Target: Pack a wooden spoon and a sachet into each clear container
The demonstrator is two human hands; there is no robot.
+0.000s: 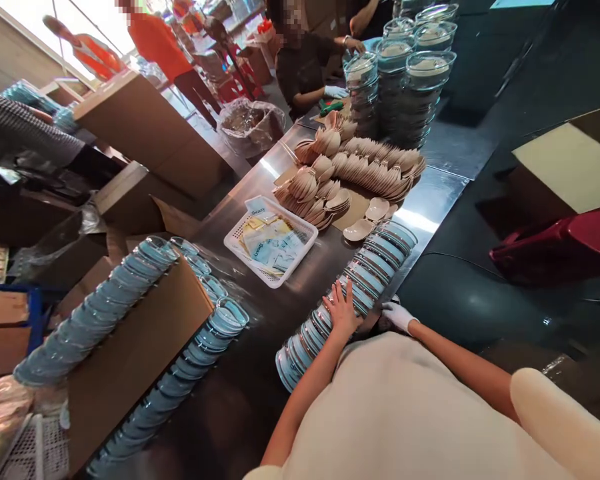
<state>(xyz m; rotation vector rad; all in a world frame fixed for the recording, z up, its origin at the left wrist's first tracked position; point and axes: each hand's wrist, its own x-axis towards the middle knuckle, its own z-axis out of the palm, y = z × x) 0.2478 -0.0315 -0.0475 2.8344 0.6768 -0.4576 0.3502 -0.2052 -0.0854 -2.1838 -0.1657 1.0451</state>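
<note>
A long row of nested clear plastic bowls (375, 263), pale blue and white inside, lies on its side along the metal table in front of me. My left hand (343, 313) is bare and rests on this row with its fingers spread. At the table's near edge is my right hand (399, 315), in a white glove, its fingers drawn together beside the row. Whatever those fingers hold, if anything, I cannot make out. Beyond the row are wooden spoons (359, 230), with more in piles (380, 167) on brown cardboard. A white basket (300, 257) holds yellow and blue packets.
More nested bowls (100, 313) lean against a cardboard box (145, 353) at left. Upright bowl stacks (430, 73) stand at the far end, near a seated person (305, 67) with a gloved hand. A dark red plastic stool (560, 243) and an open carton (575, 167) are at right.
</note>
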